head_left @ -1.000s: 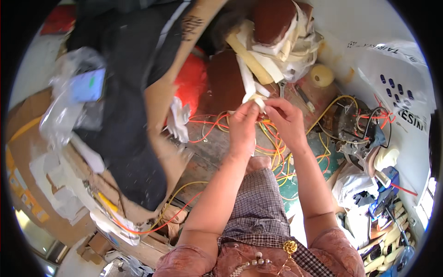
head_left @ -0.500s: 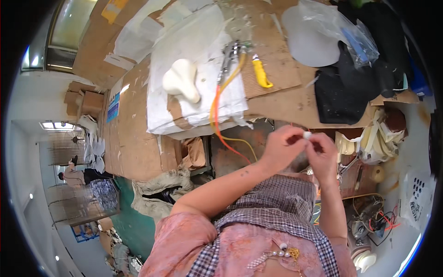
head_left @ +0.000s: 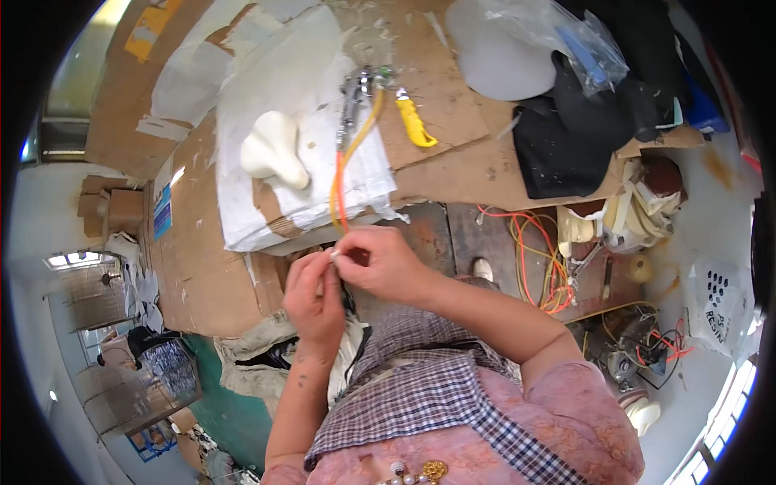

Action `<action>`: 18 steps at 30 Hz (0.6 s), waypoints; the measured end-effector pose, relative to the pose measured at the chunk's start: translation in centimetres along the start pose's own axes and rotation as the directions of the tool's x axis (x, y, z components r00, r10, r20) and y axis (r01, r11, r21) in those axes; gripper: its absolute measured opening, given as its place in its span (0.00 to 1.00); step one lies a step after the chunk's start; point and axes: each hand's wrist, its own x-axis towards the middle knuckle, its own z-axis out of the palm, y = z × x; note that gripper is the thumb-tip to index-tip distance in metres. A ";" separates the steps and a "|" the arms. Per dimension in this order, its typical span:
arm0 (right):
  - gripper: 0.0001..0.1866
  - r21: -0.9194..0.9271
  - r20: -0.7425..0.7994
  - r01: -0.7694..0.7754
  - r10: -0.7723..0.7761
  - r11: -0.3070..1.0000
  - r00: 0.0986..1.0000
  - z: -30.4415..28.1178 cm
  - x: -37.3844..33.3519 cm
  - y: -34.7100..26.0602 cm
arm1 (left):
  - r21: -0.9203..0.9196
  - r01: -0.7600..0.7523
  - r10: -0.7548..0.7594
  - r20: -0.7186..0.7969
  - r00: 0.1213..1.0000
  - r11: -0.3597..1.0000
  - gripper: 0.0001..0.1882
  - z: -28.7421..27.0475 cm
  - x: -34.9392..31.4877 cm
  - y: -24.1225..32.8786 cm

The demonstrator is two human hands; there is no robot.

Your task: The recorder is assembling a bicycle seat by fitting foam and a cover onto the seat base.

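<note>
My left hand [head_left: 314, 301] and my right hand [head_left: 380, 263] meet in front of the table's near edge. Both are closed, with fingertips pinching a small white piece [head_left: 334, 255] between them; its kind is too small to make out. Beyond them, a white saddle-shaped foam piece [head_left: 275, 150] lies on a white sheet [head_left: 315, 40]. To its right is a metal spray gun or air tool [head_left: 353, 101], joined to an orange hose [head_left: 340, 186] and a yellow hose [head_left: 365, 129]. Farther right lies a yellow-handled cutter [head_left: 416, 123].
Cardboard [head_left: 461, 162] covers the table. Black cloth [head_left: 566, 153], a clear plastic bag [head_left: 606, 69] and a pale rounded sheet [head_left: 501, 56] lie at far right. Coiled hoses [head_left: 537, 259] hang below the right edge. A crumpled pale sack [head_left: 242, 368] stands low on the left.
My two hands have moved together from the right to the left, still pinching a small white piece. The view has shifted, so the table's things appear farther left.
</note>
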 end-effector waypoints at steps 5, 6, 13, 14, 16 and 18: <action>0.04 0.172 -0.034 -0.088 0.096 0.981 0.995 -2.9 0.1 0.1 | 0.011 0.022 -0.022 -0.042 0.999 1.000 0.07 2.2 1.6 3.1; 0.04 0.196 -0.022 -0.138 0.145 0.971 0.989 -3.9 0.3 0.1 | -0.026 0.044 -0.045 -0.037 0.998 0.999 0.06 3.0 2.2 3.5; 0.05 0.425 0.162 -0.403 0.370 0.810 0.915 -8.2 1.4 -1.0 | -0.409 0.336 -0.347 0.051 0.937 0.848 0.05 5.3 3.4 4.8; 0.05 0.395 0.218 -0.470 0.416 0.790 0.883 -8.5 1.7 -1.3 | -0.519 0.385 -0.401 0.087 0.912 0.763 0.06 5.2 3.5 4.7; 0.05 0.361 0.285 -0.514 0.433 0.778 0.855 -8.8 2.4 -2.2 | -0.647 0.445 -0.476 0.142 0.868 0.619 0.07 4.5 3.7 5.2; 0.05 0.321 0.352 -0.558 0.451 0.765 0.820 -8.4 3.1 -2.6 | -0.716 0.458 -0.530 0.145 0.835 0.526 0.08 3.9 3.6 4.9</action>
